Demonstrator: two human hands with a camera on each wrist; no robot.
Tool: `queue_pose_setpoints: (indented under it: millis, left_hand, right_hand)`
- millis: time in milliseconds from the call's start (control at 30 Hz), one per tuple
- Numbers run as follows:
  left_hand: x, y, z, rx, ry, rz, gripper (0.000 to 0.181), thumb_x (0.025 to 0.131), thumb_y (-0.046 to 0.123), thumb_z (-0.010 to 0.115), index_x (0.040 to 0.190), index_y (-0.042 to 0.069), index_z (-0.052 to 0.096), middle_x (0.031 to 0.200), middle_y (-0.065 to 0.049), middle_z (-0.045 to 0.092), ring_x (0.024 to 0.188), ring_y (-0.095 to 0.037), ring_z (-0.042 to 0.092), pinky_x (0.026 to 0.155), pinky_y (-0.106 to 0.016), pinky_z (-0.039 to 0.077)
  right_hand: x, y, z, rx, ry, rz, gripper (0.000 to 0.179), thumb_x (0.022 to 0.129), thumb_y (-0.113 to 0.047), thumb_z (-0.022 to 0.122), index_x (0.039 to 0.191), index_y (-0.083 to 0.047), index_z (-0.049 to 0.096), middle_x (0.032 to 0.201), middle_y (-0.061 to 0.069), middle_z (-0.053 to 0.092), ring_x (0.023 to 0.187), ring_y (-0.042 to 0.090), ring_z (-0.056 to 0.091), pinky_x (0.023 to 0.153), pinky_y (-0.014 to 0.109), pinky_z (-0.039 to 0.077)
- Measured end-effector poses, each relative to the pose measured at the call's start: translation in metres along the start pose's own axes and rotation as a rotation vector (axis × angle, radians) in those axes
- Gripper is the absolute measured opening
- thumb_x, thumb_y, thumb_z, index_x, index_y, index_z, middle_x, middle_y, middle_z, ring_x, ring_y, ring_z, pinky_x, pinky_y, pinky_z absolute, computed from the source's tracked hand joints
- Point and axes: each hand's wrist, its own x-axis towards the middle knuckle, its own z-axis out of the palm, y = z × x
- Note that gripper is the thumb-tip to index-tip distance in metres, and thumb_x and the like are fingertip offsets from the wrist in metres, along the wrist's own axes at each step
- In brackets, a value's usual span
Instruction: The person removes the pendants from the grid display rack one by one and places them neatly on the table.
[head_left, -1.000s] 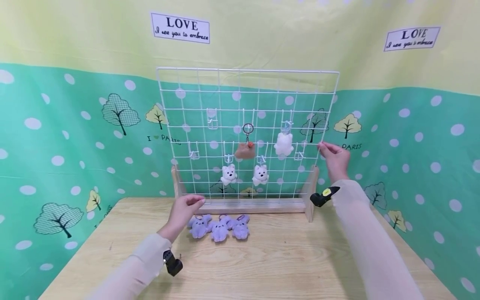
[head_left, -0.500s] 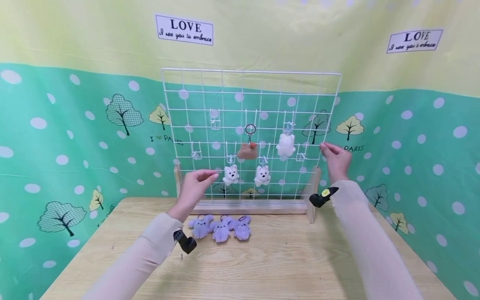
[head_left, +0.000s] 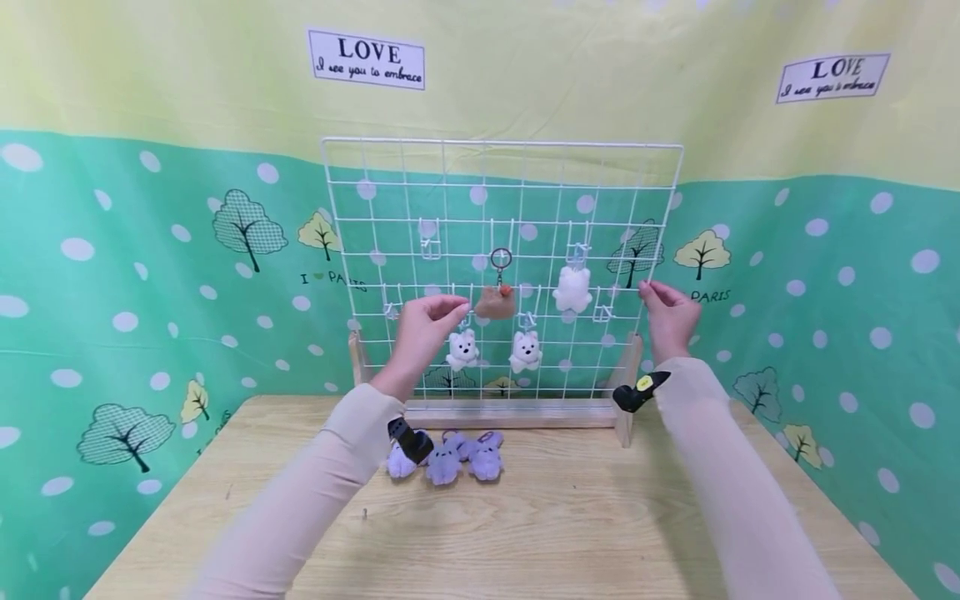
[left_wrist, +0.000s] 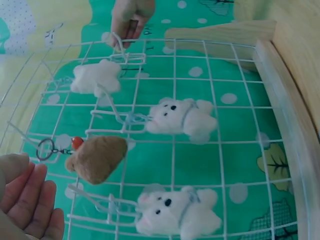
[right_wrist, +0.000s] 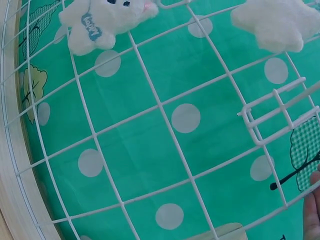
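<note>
A white wire grid rack (head_left: 501, 143) stands upright on a wooden base. My left hand (head_left: 427, 337) is in front of it, left of a brown plush keychain (head_left: 495, 302); in the left wrist view its loosely bent fingers hold nothing, near the keychain's metal ring (left_wrist: 45, 149). My right hand (head_left: 670, 321) pinches the rack's right edge. Two white bear plush keychains hang low, a left one (head_left: 462, 350) and a right one (head_left: 525, 352). A third white plush (head_left: 572, 289) hangs higher at the right, its back toward me.
Three purple plush keychains (head_left: 443, 462) lie on the wooden table (head_left: 525, 533) before the rack, the leftmost partly hidden by my wrist camera. Bare hooks are at the upper left (head_left: 430, 246) and right (head_left: 602, 312). A green and yellow curtain (head_left: 150, 217) hangs behind.
My left hand has risen from beside the purple plush keychains, up and to the right, to the brown plush keychain. The right hand stays at the rack's edge.
</note>
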Motion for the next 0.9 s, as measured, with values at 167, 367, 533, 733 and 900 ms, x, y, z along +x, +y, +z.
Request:
queue_pose_setpoints:
  millis: [167,367,533,733,900]
  left_hand:
    - [0.013,0.012,0.014,-0.005,0.019,0.034,0.024,0.091,0.023,0.064,0.109,0.006,0.068,0.103,-0.006,0.068,0.094,-0.017,0.061,0.082,-0.031,0.051]
    - [0.031,0.025,0.030,-0.010,0.090,0.054,0.022,0.090,0.017,0.065,0.109,0.006,0.068,0.100,-0.005,0.068,0.091,-0.015,0.061,0.079,-0.027,0.051]
    - [0.046,0.030,0.040,0.030,0.182,0.064,0.018,0.089,0.017,0.066,0.105,0.009,0.069,0.097,-0.003,0.069,0.089,-0.014,0.062,0.078,-0.025,0.051]
    - [0.056,0.030,0.045,0.064,0.264,0.044,0.016,0.089,0.020,0.067,0.102,0.010,0.069,0.095,-0.002,0.068,0.086,-0.013,0.061,0.076,-0.026,0.051]
    - [0.058,0.029,0.048,0.077,0.284,0.038,0.018,0.088,0.024,0.068,0.099,0.010,0.069,0.093,-0.002,0.068,0.084,-0.014,0.061,0.074,-0.027,0.051]
  right_hand:
    - [0.001,0.001,0.001,0.026,0.003,0.018,0.035,0.083,-0.029,0.071,0.112,-0.009,0.069,0.102,-0.001,0.071,0.092,0.007,0.063,0.090,0.026,0.048]
    - [0.002,-0.001,0.000,0.064,0.020,-0.002,0.034,0.083,-0.023,0.072,0.110,-0.004,0.068,0.095,-0.003,0.072,0.084,0.004,0.064,0.085,0.022,0.050]
    - [0.001,-0.003,0.000,0.045,0.005,-0.004,0.041,0.080,-0.031,0.073,0.111,-0.005,0.068,0.092,-0.005,0.072,0.084,0.005,0.064,0.084,0.022,0.050]
    - [0.000,-0.001,0.001,0.018,-0.003,-0.006,0.038,0.082,-0.031,0.071,0.110,-0.005,0.069,0.092,-0.005,0.072,0.086,0.006,0.064,0.085,0.025,0.050]
    - [0.001,0.001,-0.001,0.013,-0.004,0.007,0.034,0.083,-0.028,0.071,0.110,-0.007,0.069,0.094,-0.004,0.071,0.087,0.006,0.064,0.087,0.026,0.050]
